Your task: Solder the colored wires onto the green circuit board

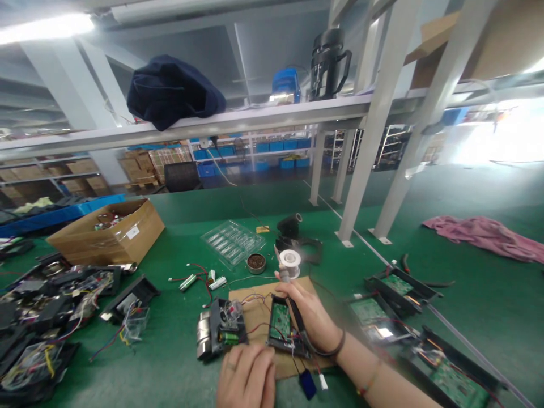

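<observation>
My right hand [312,317] grips a soldering iron [284,273] whose tip points up and away, above the solder spool [290,260]. Under that hand lies an open black device with a green circuit board [280,323], resting on a piece of brown cardboard [255,300]. Left of it sits a second black module with a battery and red wires [221,331]. My left hand [246,377] lies flat at the near edge of the cardboard, fingers together, touching the module's lower side and holding nothing.
A cardboard box [106,232] and a heap of black parts [42,317] fill the left. A clear plastic tray [233,242], a tip-cleaner tin [256,263] and iron stand [293,229] sit behind. More open boards [399,289] lie right; white shelf posts [365,170] rise beyond.
</observation>
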Demonstrator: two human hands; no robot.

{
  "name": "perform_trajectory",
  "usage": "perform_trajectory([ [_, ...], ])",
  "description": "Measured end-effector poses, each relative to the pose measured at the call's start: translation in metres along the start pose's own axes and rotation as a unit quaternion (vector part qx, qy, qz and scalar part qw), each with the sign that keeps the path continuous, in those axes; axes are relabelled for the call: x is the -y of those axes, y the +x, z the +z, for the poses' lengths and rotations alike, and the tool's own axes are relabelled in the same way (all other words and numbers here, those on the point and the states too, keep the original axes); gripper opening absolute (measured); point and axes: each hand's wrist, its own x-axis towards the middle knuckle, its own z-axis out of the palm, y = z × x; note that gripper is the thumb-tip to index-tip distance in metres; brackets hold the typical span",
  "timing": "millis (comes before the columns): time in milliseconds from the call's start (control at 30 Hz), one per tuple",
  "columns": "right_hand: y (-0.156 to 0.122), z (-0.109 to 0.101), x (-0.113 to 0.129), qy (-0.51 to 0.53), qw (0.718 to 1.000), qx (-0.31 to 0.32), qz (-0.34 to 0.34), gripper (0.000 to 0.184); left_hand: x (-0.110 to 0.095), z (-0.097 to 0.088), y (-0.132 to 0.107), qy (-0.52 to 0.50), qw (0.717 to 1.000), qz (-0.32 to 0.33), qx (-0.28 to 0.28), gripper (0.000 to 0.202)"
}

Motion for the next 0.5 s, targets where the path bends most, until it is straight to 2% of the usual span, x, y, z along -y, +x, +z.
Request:
perform_trajectory([
  [133,0.003,0.003,-0.005,0.005,1.000,-0.005,-0.006,0.042,0.012,-0.001,0.034,0.076,0.995,0.032,0.060,0.034],
  [267,0.002,-0.001,-0.004,-0.002,1.000,-0.017,-0.016,0.033,0.006,0.011,0.061,0.084,0.990,0.048,0.098,0.039],
  [400,-0.004,-0.008,0.002,-0.015,1.000,-0.019,-0.020,0.037,0.005,0.016,0.064,0.080,0.991,0.030,0.108,0.036],
  [500,-0.008,-0.010,0.005,-0.010,1.000,-0.005,-0.015,0.041,0.014,0.007,0.058,0.083,0.992,-0.004,0.090,0.029],
])
